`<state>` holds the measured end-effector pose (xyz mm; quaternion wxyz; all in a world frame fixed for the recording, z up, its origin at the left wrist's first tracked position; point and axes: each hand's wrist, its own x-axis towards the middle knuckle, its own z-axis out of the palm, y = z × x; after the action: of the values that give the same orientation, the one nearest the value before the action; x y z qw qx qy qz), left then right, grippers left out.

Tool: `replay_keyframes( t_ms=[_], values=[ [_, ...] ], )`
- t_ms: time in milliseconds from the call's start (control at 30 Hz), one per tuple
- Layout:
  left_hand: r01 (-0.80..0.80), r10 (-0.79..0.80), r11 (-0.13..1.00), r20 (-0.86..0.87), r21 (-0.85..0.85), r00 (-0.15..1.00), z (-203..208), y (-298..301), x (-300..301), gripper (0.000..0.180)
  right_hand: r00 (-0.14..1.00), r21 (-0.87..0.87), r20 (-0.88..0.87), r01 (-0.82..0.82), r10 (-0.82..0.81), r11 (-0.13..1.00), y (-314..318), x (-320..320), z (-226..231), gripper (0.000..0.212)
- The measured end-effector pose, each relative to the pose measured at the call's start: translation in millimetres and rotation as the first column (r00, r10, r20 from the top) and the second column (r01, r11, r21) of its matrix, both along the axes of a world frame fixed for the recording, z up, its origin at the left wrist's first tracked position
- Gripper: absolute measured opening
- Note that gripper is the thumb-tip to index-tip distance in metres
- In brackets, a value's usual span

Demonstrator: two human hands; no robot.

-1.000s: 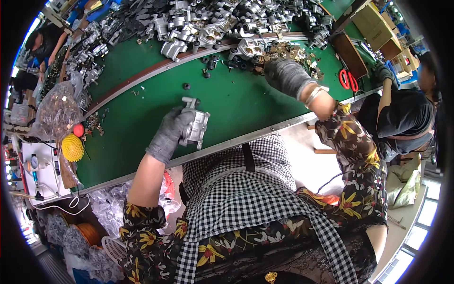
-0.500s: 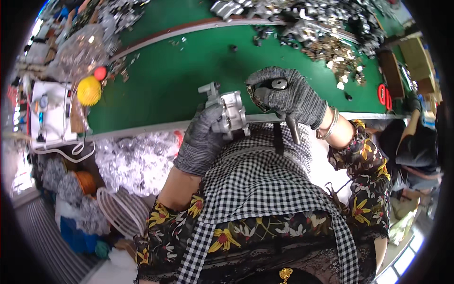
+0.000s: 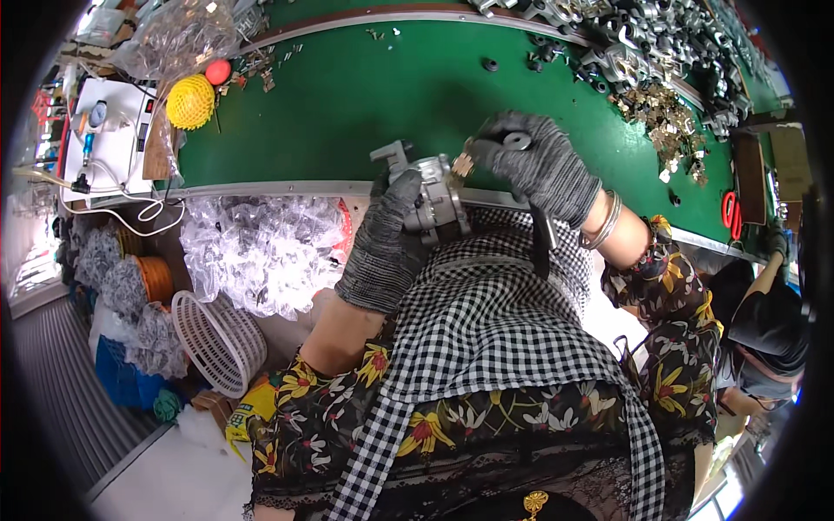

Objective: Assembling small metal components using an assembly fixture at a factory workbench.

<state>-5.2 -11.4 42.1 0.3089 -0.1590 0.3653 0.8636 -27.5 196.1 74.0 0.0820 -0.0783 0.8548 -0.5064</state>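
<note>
My gloved left hand (image 3: 388, 234) is closed around a silver cast-metal housing (image 3: 437, 195) with a stubby arm at its upper left, just over the table's front edge. Beside it on the right, my gloved right hand (image 3: 543, 165) pinches small brass-coloured metal clips (image 3: 463, 165) at its fingertips, close to the housing's upper right side. The same hand keeps a tool in its palm. The tool's round steel end (image 3: 517, 141) shows above the fingers, and its dark shaft (image 3: 543, 230) hangs out below. How the fingers grip it is partly hidden.
The green table (image 3: 304, 130) carries a heap of silver castings (image 3: 643, 43), a pile of brass-coloured clips (image 3: 665, 130), black caps (image 3: 547, 54) and red scissors (image 3: 731, 215). A yellow ball (image 3: 189, 102) lies left. Below are clear plastic bags (image 3: 261, 252) and a white basket (image 3: 217, 343). Another person (image 3: 769, 321) sits right.
My right hand has turned and brought the clips toward the housing, where they now show plainly. The left hand still holds the housing. The whole view has shifted.
</note>
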Motion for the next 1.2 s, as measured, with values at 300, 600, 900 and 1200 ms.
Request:
replay_keyframes(
  t_ms=[300, 600, 900, 1200],
  values=[
    [-0.153, 0.146, 0.985, -0.083, -0.083, 0.986, -14.7, 10.5, -6.1, 0.041, 0.703, -0.255, 0.616, 0.605, -0.355, 0.755, 82.1, 14.3, -25.0, 0.02],
    [-0.009, 0.01, 1.0, -0.043, 0.019, 0.999, -19.8, 1.3, -1.5, 0.04, 0.975, 0.459, 0.136, 0.094, -0.174, 0.884, 88.7, 16.2, 13.7, 0.022],
    [0.061, -0.062, 0.998, 0.026, 0.015, 0.998, -4.7, -0.2, 15.0, 0.041, 0.953, 0.724, 0.054, -0.244, 0.3, 0.645, 76.9, -46.2, -12.9, 0.015],
    [0.098, -0.097, 0.993, -0.021, 0.06, 0.995, -14.2, -13.9, 15.1, 0.046, 0.946, 0.266, 0.318, -0.154, 0.064, 0.952, 47.1, -37.8, 41.0, 0.02]
  ],
)
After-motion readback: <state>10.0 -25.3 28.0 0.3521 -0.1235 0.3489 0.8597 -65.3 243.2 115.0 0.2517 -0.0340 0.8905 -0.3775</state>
